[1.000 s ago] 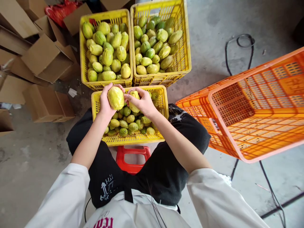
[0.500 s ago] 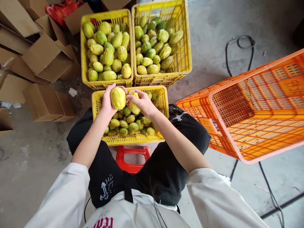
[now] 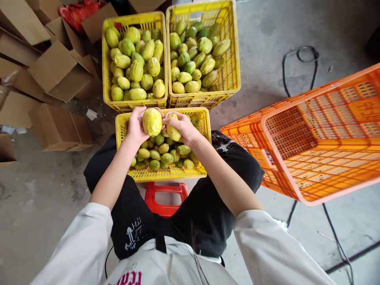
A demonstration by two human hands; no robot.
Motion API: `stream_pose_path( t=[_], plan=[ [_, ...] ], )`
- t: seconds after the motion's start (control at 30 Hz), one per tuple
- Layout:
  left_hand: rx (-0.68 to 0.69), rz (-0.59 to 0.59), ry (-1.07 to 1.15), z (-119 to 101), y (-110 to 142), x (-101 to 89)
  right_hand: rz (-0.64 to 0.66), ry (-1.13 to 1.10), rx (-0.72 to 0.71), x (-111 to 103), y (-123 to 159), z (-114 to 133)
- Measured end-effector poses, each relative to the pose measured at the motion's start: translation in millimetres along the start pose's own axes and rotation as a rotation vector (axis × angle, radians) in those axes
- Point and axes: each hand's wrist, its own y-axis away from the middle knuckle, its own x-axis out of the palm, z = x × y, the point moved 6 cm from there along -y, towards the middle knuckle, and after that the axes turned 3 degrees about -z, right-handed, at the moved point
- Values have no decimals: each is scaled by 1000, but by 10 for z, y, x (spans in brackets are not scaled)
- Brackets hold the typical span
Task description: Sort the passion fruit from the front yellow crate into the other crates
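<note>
My left hand (image 3: pixel 135 126) is closed round a large yellow ribbed fruit (image 3: pixel 152 121). Right beside it my right hand (image 3: pixel 184 126) grips a smaller yellow-green fruit (image 3: pixel 173 132). The two fruits nearly touch. Both are held over the far end of a yellow crate (image 3: pixel 202 118) that sits between my knees, with several small green fruits (image 3: pixel 166 155) in its bottom. Two fuller yellow crates stand just beyond it: the left one (image 3: pixel 104 71) holds bigger ribbed fruits, the right one (image 3: pixel 234 59) greener ones.
An empty orange crate (image 3: pixel 314 134) is tilted at my right. Open cardboard boxes (image 3: pixel 53 71) are piled at the left. A red stool (image 3: pixel 166 198) shows under me. A black cable (image 3: pixel 297 55) loops across the concrete floor (image 3: pixel 267 31).
Both hands have shifted slightly right, and the two fruits have been turned a little in the fingers. The crates have not moved.
</note>
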Motion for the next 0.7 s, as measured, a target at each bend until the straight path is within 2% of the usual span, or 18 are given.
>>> stream_pose_path(
  t=[0.13, 0.53, 0.7],
  plan=[
    [-16, 31, -5, -46, 49, 31, -28, -4, -55, -33, -17, 51],
    [57, 98, 0, 37, 19, 113, -63, -59, 8, -74, -29, 73],
    [72, 75, 7, 84, 2, 113, -51, -91, 33, -77, -43, 14]
  ],
)
